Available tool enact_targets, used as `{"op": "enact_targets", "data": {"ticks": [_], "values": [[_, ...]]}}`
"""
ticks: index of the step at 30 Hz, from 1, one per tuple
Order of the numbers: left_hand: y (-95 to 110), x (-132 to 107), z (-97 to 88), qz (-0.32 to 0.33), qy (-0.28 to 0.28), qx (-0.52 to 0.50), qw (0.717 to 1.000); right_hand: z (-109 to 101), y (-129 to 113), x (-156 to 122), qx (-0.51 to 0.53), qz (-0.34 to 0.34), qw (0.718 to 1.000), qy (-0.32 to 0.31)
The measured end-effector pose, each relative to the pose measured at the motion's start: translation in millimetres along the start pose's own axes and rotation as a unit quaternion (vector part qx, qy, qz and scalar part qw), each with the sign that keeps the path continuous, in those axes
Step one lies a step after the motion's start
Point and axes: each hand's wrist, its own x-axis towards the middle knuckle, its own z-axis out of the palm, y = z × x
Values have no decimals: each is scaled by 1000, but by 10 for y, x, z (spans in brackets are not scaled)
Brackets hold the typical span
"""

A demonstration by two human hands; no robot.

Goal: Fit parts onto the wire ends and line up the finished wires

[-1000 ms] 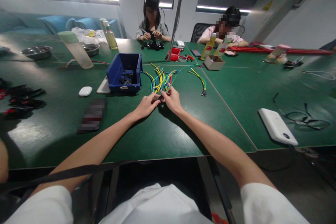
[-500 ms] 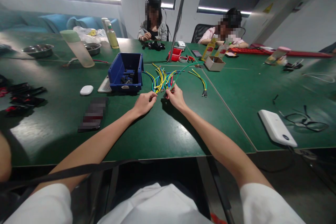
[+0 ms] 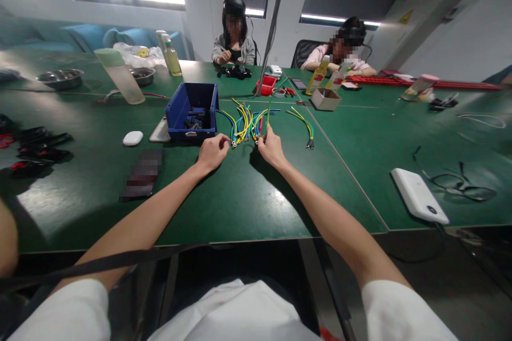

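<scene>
My right hand [image 3: 272,148] is closed on a thin green wire [image 3: 269,107], which rises from the fingertips and leans away over the table. In front of both hands lies a loose pile of yellow, blue and green wires [image 3: 245,121] with metal ring terminals on their ends. My left hand [image 3: 213,152] is at the left of the pile, beside the near corner of a blue bin [image 3: 192,132] with small dark parts inside. Its fingers are curled together; whatever they may hold cannot be made out. A few yellow and green wires [image 3: 306,125] lie apart on the right.
A dark phone [image 3: 143,175] and a white case [image 3: 133,138] are left of my forearm. To the right lie a white power bank [image 3: 419,196] and glasses [image 3: 460,186]. A small cardboard box [image 3: 326,99] and a metal pole [image 3: 273,26] stand farther back. Two people sit opposite.
My left hand has moved left, away from my right hand. The green wire has swung from pointing right to standing more upright. The dark end by my right fingers no longer shows.
</scene>
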Motion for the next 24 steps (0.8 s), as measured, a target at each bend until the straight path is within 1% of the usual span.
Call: {"op": "enact_targets", "data": {"ticks": [6, 15, 19, 24], "values": [[-34, 22, -16, 0, 5, 3, 1000, -47, 48, 40, -31, -9, 999, -24], [-36, 24, -13, 4, -8, 8, 1000, -107, 123, 98, -124, -10, 992, -19], [-40, 24, -12, 5, -14, 11, 1000, -143, 124, 100, -160, 24, 986, -26], [-42, 22, -8, 2, -29, 41, 999, -237, 91, 114, -232, 78, 968, -45]]}}
